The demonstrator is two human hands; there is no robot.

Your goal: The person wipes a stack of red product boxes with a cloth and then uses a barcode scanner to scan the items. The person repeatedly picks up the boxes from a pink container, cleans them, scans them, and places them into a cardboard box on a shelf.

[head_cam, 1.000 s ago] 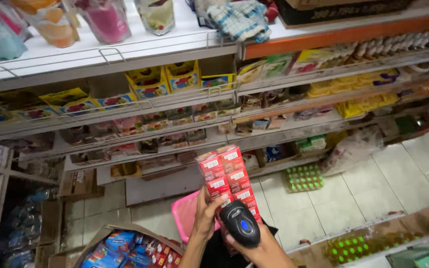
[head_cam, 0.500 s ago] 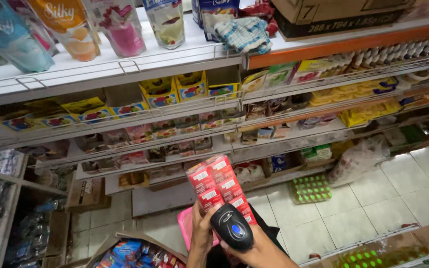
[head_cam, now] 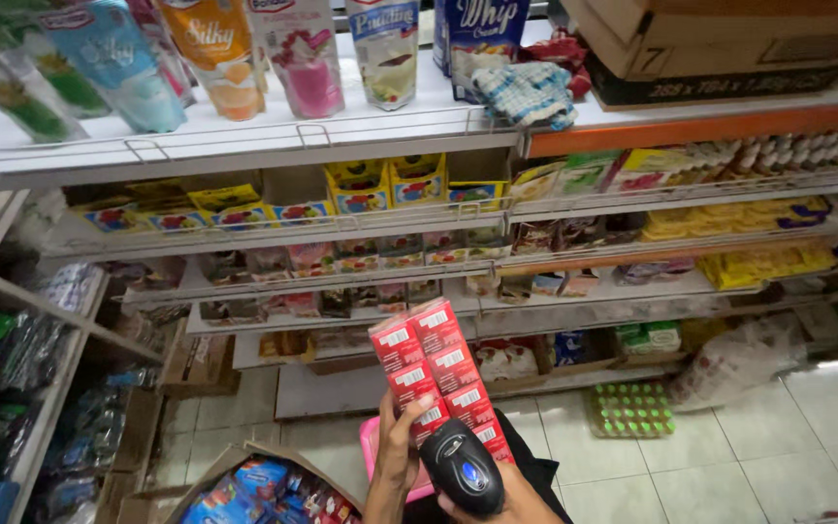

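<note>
shop aisle, shelves (head_cam: 341,146) packed with pouches | left hand (head_cam: 398,456) fingers wrapped round red box stack (head_cam: 438,374), low centre | right hand (head_cam: 497,500) gripping black scanner (head_cam: 462,466), now nudged closer under the boxes than a sec ago

red packs (head_cam: 438,374): glossy film; scanner (head_cam: 462,468): black glossy plastic; shelf rail (head_cam: 322,146): white metal wire

Bright, even overhead store light; glare on right floor tiles (head_cam: 826,388); soft, wide-angle-bent edges.
</note>
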